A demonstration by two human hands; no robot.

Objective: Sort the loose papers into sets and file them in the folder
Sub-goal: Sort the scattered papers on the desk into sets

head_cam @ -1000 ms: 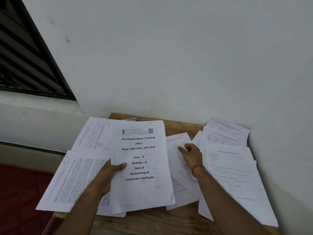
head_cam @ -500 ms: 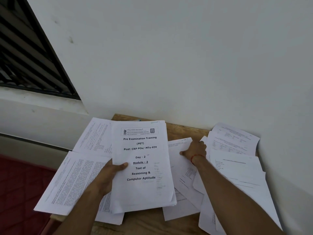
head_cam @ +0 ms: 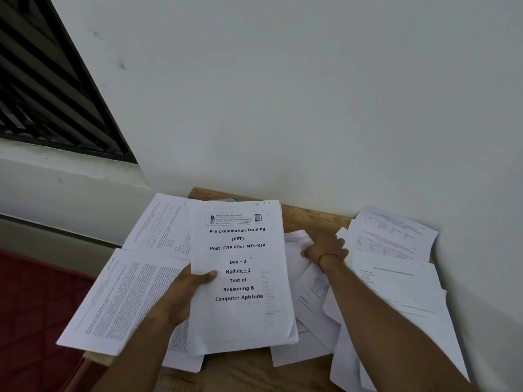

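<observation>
Left hand (head_cam: 186, 292) grips the Pre Examination Training stack (head_cam: 240, 321) by its left edge, thumb on the cover and fingers hidden underneath, so the stack is tilted up above the table (head_cam: 311, 217). Right hand (head_cam: 325, 247) is curled onto the middle sheets (head_cam: 311, 292), apparently pinching the upper edge of one; the exact grip is hard to read. No folder in view.

Risks from here:
- The stack is held one-handed at one side. Its lower right corner is already fanning, so pages could slip out or shuffle if the grip loosens or the stack tips further.
- The left sheet (head_cam: 121, 295) overhangs the table's near-left corner. A nudge from the left forearm could send it down onto the red surface (head_cam: 28, 306).
- The middle sheets overlap at angles, with the right forearm lying across them. Pulling one could drag its neighbours, crease them, or bring two up as one — a set gets mixed.
- The right pile (head_cam: 396, 278) is crowded against the wall and hangs over the near edge, so an arm sweep could push sheets off.
- The holding stack hides the sheets under it — easy to miss one of a set.
</observation>
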